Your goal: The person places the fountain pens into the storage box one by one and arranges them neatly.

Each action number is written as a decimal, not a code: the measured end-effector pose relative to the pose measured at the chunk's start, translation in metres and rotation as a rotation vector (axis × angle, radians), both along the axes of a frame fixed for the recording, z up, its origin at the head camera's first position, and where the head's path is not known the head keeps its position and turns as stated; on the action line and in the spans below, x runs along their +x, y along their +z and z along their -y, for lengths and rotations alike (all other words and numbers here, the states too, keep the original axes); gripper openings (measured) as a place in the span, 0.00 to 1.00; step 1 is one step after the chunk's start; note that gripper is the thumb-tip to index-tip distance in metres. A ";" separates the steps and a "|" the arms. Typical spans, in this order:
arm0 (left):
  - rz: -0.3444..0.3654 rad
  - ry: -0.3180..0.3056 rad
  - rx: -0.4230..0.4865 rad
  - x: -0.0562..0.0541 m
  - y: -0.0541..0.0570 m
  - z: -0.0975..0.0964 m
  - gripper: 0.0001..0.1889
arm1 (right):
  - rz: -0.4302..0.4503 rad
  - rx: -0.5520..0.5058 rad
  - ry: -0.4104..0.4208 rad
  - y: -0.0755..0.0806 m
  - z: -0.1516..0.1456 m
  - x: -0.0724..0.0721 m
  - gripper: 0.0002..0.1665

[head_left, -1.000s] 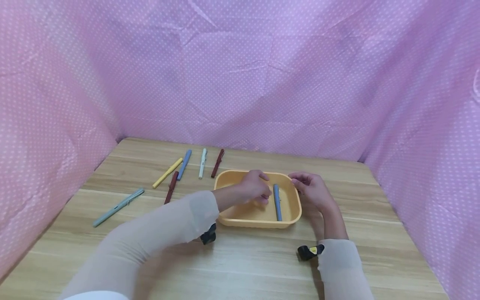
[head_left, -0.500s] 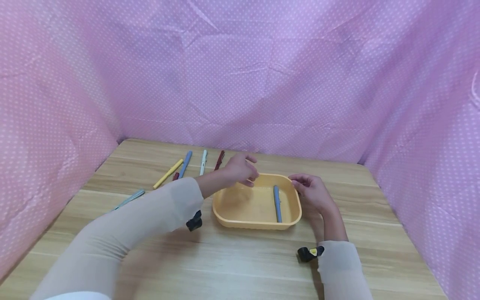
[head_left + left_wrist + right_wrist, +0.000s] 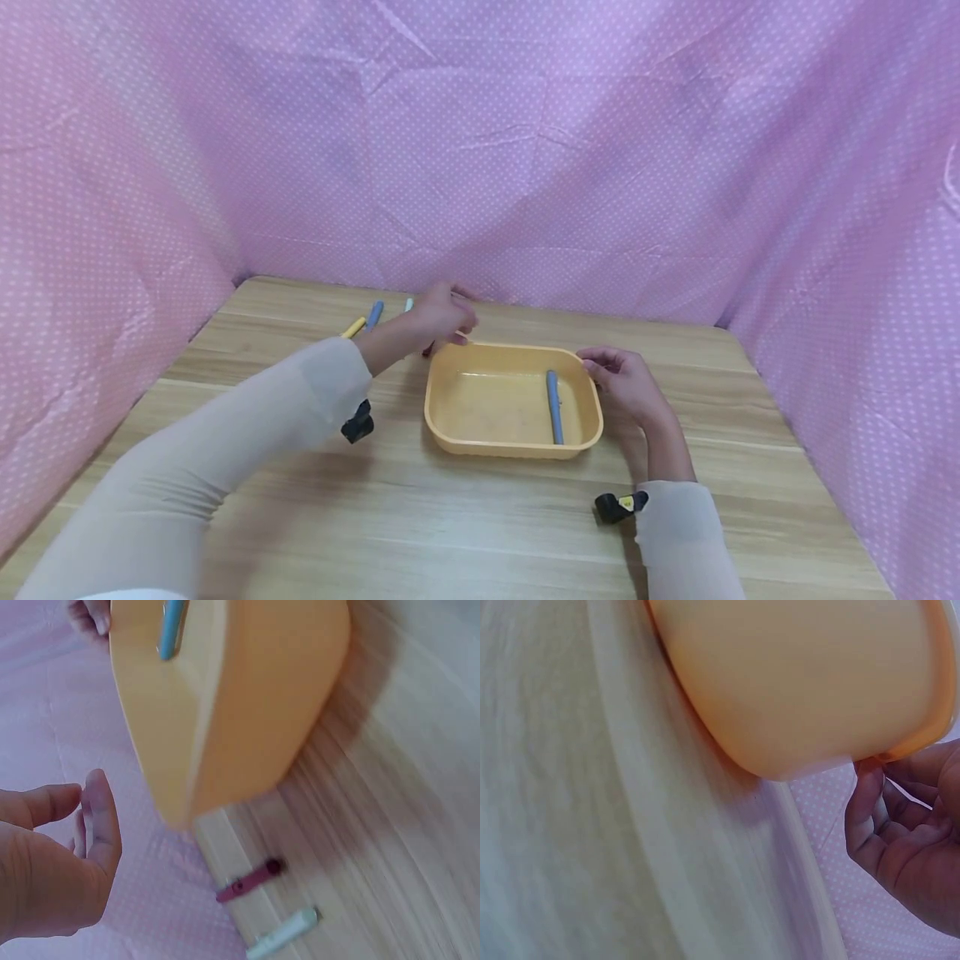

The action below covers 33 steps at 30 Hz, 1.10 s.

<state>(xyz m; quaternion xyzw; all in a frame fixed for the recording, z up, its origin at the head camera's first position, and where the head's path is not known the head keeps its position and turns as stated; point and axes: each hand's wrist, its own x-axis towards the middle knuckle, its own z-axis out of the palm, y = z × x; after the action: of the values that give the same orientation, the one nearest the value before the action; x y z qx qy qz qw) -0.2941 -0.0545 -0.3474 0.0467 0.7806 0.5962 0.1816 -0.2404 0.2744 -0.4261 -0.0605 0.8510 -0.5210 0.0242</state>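
Note:
A yellow plastic tray (image 3: 468, 446) stands on the table, with one blue pen (image 3: 554, 407) lying inside at its right. My right hand (image 3: 630, 385) pinches the tray's back right corner; in the right wrist view its thumb and fingers (image 3: 866, 799) meet at the rim. Over the tray's back left corner hovers my left hand (image 3: 441, 317), holding nothing, its fingers loosely bent and apart in the left wrist view. Near it on the table lie a dark red pen (image 3: 250, 881) and a pale mint pen (image 3: 286, 934). In the head view that hand mostly hides the red one.
Farther left, the ends of a yellow pen (image 3: 355, 326) and another blue pen (image 3: 376, 313) show past my left forearm. The wooden table (image 3: 480, 533) reaches back to a pink dotted cloth (image 3: 480, 150), which surrounds it at the back and sides.
My left hand has moved out of the tray, leftward and back over its rim toward the pens. That forearm now covers more of the pens. The right hand and tray stay put.

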 end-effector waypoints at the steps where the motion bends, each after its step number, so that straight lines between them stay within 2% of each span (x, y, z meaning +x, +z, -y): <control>1: -0.014 -0.005 -0.018 -0.002 0.000 0.005 0.27 | 0.001 0.000 -0.003 0.000 0.000 0.000 0.16; 5: -0.028 0.027 -0.051 -0.009 0.001 0.021 0.28 | 0.006 0.006 -0.002 -0.001 0.000 -0.002 0.16; 13: -0.054 0.086 -0.100 -0.027 -0.007 0.057 0.30 | 0.019 0.012 -0.008 0.000 0.002 -0.004 0.18; 21: -0.054 0.148 -0.122 -0.044 -0.025 0.094 0.29 | 0.015 0.005 -0.031 0.000 0.004 -0.004 0.16; 27: -0.083 0.147 -0.235 -0.043 -0.032 0.122 0.26 | 0.013 0.008 -0.035 0.000 0.004 -0.004 0.17; 33: -0.054 0.124 -0.313 -0.036 -0.041 0.144 0.26 | 0.012 0.015 -0.029 -0.001 0.005 -0.006 0.17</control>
<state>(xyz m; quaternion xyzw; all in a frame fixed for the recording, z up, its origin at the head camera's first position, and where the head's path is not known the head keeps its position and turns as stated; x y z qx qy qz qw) -0.3303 -0.1989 -0.3885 -0.0144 0.8700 0.4758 0.1286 -0.2468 0.2689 -0.4275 -0.0450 0.8557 -0.5151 0.0223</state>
